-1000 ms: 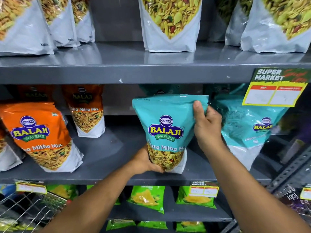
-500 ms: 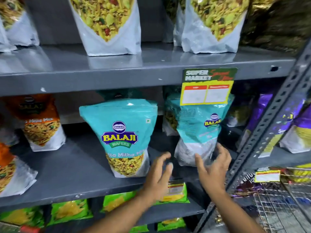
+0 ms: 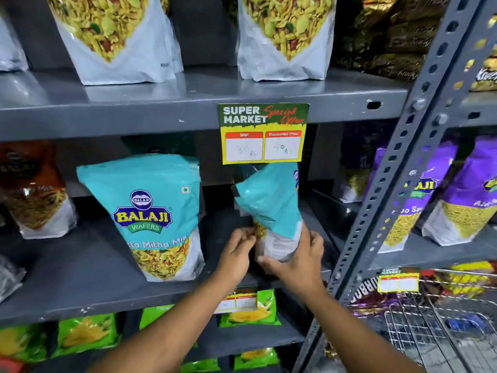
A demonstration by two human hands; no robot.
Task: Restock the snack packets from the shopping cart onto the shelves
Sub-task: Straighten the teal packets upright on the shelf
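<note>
While both hands' fingers (image 3: 312, 238) clasp its base, the teal packet (image 3: 271, 200) stands tilted.

A green and yellow "Super Market" price tag (image 3: 263, 133) hangs from an edge above. A perforated grey steel upright (image 3: 403, 168) runs diagonally at right, with a smaller yellow tag (image 3: 398, 282) beside its foot.

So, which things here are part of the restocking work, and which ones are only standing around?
Part of the job:
- teal packet held at its base by left hand and right hand
- upright teal Balaji packet
- middle shelf
- shopping cart

Only standing around:
- price tag
- purple packets
- green packets
</note>
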